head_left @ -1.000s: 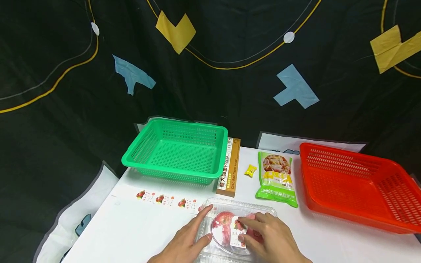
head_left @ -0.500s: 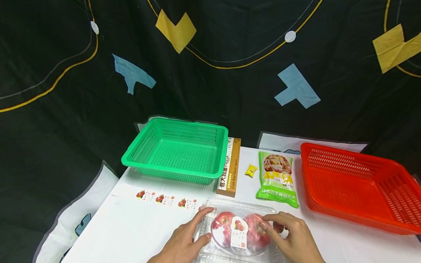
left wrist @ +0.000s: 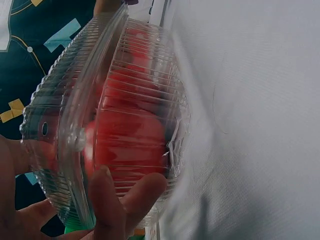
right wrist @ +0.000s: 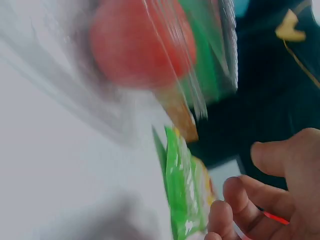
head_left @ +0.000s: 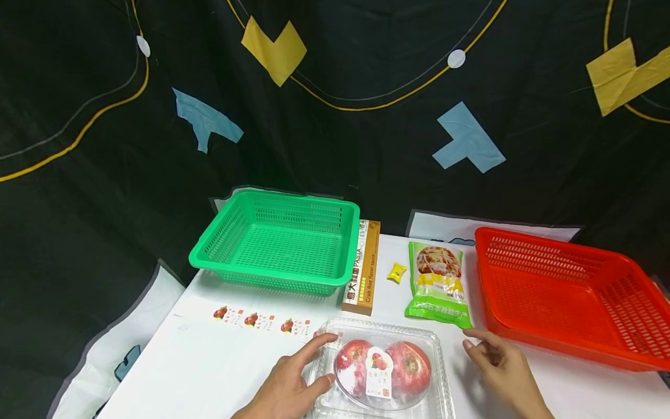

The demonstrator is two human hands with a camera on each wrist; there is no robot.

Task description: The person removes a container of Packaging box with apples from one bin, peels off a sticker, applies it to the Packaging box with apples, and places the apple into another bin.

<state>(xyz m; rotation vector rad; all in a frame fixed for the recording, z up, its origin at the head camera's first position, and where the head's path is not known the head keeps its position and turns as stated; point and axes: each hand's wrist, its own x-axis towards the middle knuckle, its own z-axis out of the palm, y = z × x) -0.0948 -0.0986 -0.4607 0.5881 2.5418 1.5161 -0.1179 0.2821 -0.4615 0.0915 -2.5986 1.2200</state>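
A clear plastic clamshell box (head_left: 438, 372) holding two round red fruits (head_left: 410, 366) sits near the front of the table. On its lid is a white fruit label (head_left: 378, 372). My left hand (head_left: 288, 384) holds the box at its left edge, with fingers (left wrist: 107, 200) against its ribbed side in the left wrist view. To the right of the box, my right hand (head_left: 505, 369) is in the air, fingers loosely bent around nothing. It is apart from the box and just below the green food packet (head_left: 439, 285).
Several fruit labels (head_left: 251, 319) lie in a row left of the box. Behind stand a green basket (head_left: 272, 285), a pasta box (head_left: 366, 279) and a small yellow packet (head_left: 396, 272). A red basket (head_left: 555, 343) stands at the right. A black curtain (head_left: 314, 151) hangs behind the table.
My right hand has come off the label on the lid and moved right, away from the box. The left hand has stayed at the box's left edge.
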